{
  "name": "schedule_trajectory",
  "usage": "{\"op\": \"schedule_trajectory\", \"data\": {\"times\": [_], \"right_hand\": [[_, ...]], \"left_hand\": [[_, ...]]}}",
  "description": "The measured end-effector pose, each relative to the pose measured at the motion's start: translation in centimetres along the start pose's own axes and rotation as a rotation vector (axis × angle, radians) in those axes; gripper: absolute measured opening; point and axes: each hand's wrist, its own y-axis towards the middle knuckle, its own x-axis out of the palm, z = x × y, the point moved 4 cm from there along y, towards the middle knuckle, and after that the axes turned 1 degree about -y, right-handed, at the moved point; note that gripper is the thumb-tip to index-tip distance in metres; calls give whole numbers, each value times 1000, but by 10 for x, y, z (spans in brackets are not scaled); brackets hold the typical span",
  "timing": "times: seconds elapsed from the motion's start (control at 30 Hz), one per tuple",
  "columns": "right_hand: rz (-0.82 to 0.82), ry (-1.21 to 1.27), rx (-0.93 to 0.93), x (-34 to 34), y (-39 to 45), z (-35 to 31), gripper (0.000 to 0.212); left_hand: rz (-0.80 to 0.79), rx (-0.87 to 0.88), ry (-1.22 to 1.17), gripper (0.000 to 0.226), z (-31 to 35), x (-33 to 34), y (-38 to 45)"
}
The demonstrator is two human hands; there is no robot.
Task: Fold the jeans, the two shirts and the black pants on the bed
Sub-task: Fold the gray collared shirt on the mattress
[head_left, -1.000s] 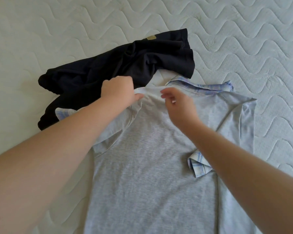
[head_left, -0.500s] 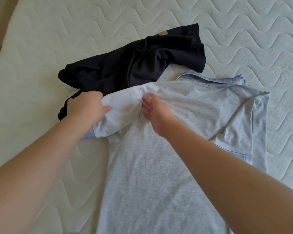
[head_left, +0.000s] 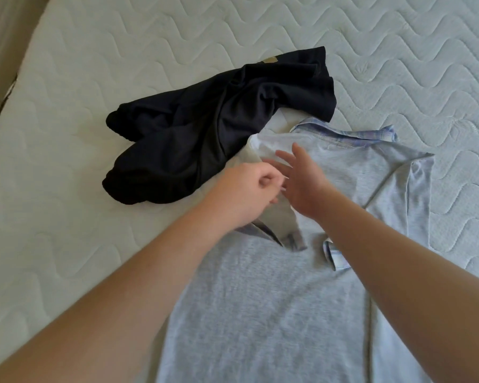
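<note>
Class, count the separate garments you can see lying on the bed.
2: a grey shirt under the hands, and a crumpled black garment above-left of it. Others may be out of frame.

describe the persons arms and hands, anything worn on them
Both forearms are bare from the bottom edge of the picture to the hands, with no sleeve in view. The left hand and right hand show no gloves, rings, watch or bracelet.

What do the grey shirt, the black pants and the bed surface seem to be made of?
Grey shirt: looks like soft heathered jersey knit, matte and flecked.
Black pants: smooth dark fabric with a slight sheen on the folds, possibly synthetic.
Mattress: pale quilted fabric with stitched wavy lines.
</note>
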Motion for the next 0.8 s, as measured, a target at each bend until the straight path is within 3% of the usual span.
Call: {"op": "schedule_trajectory", "data": {"times": [0.07, 0.13, 0.23, 0.4, 0.53, 0.67, 0.8], "right_hand": [[63, -328, -31, -12, -5, 2, 45], [78, -830, -103, -18, -15, 6, 42], [25, -1332, -109, -14, -22, 19, 37], [77, -1282, -216, -4, -35, 3, 23], [59, -1053, -242, -19, -55, -39, 25], [96, -1388, -140, -46, -55, -69, 34], [163, -1547, -90, -63, -33, -60, 35]], "left_hand": [[132, -29, 48, 18, -24, -8, 6], [204, -110, 188, 18, -50, -15, 10], [151, -239, 293, 19, -79, -15, 10], [89, -287, 317, 19, -92, -6, 11], [186, -218, 189, 19, -83, -6, 9], [196, -159, 208, 12, -80, 8, 10], [160, -194, 159, 35, -89, 32, 17]]}}
